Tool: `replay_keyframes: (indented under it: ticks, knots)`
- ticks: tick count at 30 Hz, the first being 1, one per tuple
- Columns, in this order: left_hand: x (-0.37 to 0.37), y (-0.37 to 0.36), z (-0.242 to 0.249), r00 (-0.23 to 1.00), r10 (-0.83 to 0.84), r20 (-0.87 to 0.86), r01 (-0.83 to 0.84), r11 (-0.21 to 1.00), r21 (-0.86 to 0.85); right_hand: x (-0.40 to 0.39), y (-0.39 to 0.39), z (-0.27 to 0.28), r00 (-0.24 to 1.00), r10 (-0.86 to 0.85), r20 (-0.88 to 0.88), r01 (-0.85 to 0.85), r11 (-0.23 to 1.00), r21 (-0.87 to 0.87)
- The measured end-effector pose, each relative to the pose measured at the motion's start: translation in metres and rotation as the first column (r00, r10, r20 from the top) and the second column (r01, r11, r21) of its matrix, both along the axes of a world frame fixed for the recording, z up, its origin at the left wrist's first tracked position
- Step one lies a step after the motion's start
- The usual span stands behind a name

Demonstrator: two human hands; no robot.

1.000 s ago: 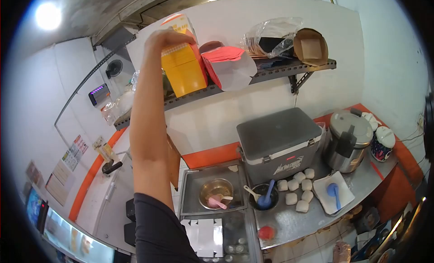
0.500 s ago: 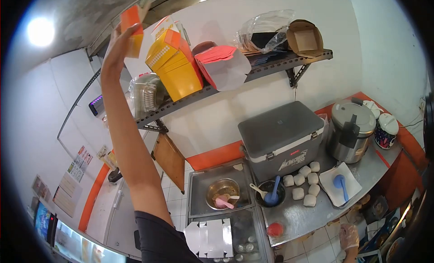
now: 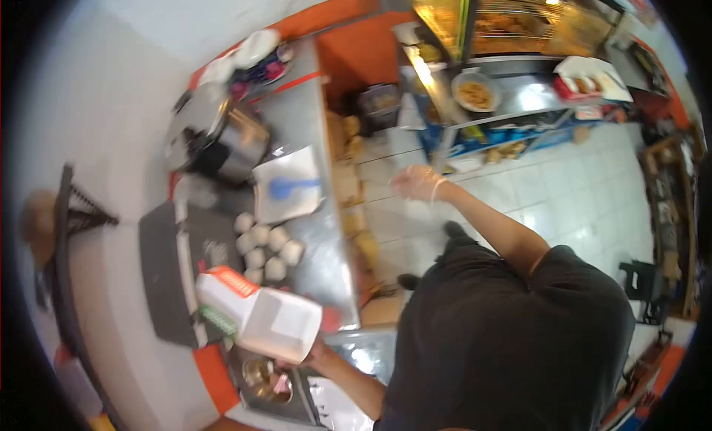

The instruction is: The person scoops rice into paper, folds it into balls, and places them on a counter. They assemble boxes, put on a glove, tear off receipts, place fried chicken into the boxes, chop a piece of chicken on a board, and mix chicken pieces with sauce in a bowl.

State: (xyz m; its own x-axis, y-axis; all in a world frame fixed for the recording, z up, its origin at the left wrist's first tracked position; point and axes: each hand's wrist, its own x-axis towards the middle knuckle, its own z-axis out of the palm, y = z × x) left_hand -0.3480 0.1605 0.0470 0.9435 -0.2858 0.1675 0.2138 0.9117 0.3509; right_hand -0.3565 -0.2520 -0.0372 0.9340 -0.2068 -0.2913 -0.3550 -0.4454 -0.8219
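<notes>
A white carton [image 3: 285,323] with an orange-and-green printed end is held by my left hand [image 3: 317,352], whose fingers are mostly hidden beneath it. The carton's broad end faces up, over the counter edge by the sink. My right hand [image 3: 419,183], in a clear plastic glove, is over the tiled floor, away from the counter. Its fingers are loosely bent and somewhat blurred, with nothing visible in them. Several round white pieces [image 3: 275,269] lie on the metal counter [image 3: 322,246] just beyond the carton. A blue spoon [image 3: 293,186] rests on a white tray [image 3: 310,163].
A grey cooler box [image 3: 159,268] and a steel pot [image 3: 241,142] stand along the wall. A metal bowl [image 3: 259,375] is in the sink area. Across the floor [image 3: 534,186] are a lit display cabinet [image 3: 512,27] and a bowl of food [image 3: 475,94]. A shelf bracket [image 3: 85,212] projects at left.
My view has swung right and down. My left hand has come down from the high shelf and now holds a white carton. The gloved right hand appears farther from the counter.
</notes>
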Motion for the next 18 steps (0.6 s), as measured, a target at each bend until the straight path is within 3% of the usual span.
replay_keyframes:
  ticks: [1, 2, 4, 5, 6, 7, 8, 9, 11, 12, 13, 14, 15, 16, 17, 18]
  knots:
    - [-0.003, -0.038, -0.032, 0.992, -0.107, 0.072, 0.113, 0.991, -0.074, -0.018, -0.041, -0.024, 0.961, -0.275, -0.018, 0.275, 0.960, 0.048]
    - [-0.005, -0.064, -0.061, 0.987, -0.160, 0.003, 0.160, 0.987, -0.002, -0.038, -0.089, -0.050, 0.857, -0.514, -0.028, 0.514, 0.853, 0.093]
    - [0.001, -0.119, -0.097, 0.960, -0.273, -0.059, 0.278, 0.955, 0.101, -0.078, -0.202, -0.112, 0.871, -0.492, -0.012, 0.475, 0.848, -0.236]
    - [0.006, -0.150, -0.104, 0.936, -0.349, -0.055, 0.353, 0.926, 0.136, -0.097, -0.269, -0.165, 0.850, -0.527, 0.021, 0.520, 0.832, -0.194]
    - [0.009, -0.177, -0.108, 0.939, -0.339, -0.054, 0.339, 0.892, 0.298, -0.104, -0.286, -0.128, 0.920, -0.382, -0.086, 0.150, 0.547, -0.824]
    - [0.019, -0.204, -0.116, 0.942, -0.332, -0.051, 0.331, 0.895, 0.299, -0.097, -0.296, -0.097, 0.468, -0.878, -0.097, 0.819, 0.473, -0.326]
    - [0.032, -0.227, -0.130, 0.907, -0.415, -0.071, 0.413, 0.848, 0.333, -0.103, -0.341, -0.140, 0.427, -0.904, 0.028, 0.849, 0.391, -0.356]
    - [0.041, -0.239, -0.154, 0.876, -0.470, -0.107, 0.474, 0.799, 0.370, -0.096, -0.356, -0.136, 0.480, -0.877, 0.009, 0.820, 0.445, -0.360]
    - [0.067, -0.221, -0.275, 0.835, -0.546, -0.070, 0.546, 0.838, -0.020, -0.074, -0.336, -0.103, 0.394, -0.909, 0.137, 0.917, 0.398, -0.001]
    - [0.079, -0.256, -0.239, 0.905, -0.406, -0.126, 0.383, 0.907, -0.176, -0.052, -0.317, -0.085, 0.440, -0.889, 0.126, 0.895, 0.445, 0.017]
    - [0.094, -0.303, -0.205, 0.939, -0.280, -0.200, 0.202, 0.919, -0.337, -0.039, -0.285, -0.065, 0.494, -0.869, 0.039, 0.840, 0.488, 0.236]
    - [0.118, -0.319, -0.243, 0.933, -0.300, -0.198, 0.261, 0.944, -0.202, -0.039, -0.265, -0.060, 0.558, -0.827, -0.067, 0.768, 0.484, 0.419]
    - [0.122, -0.343, -0.249, 0.932, -0.256, -0.256, 0.207, 0.957, -0.205, -0.042, -0.263, -0.074, 0.589, -0.801, -0.110, 0.769, 0.514, 0.379]
    - [0.132, -0.383, -0.244, 0.934, -0.252, -0.252, 0.283, 0.954, 0.098, -0.040, -0.265, -0.091, 0.574, -0.785, -0.232, 0.745, 0.383, 0.547]
    - [0.138, -0.420, -0.234, 0.933, -0.279, -0.228, 0.350, 0.851, 0.392, -0.035, -0.278, -0.099, 0.557, -0.761, -0.332, 0.692, 0.205, 0.692]
    - [0.134, -0.440, -0.230, 0.931, -0.276, -0.240, 0.351, 0.857, 0.377, -0.036, -0.278, -0.097, 0.596, -0.715, -0.364, 0.647, 0.160, 0.746]
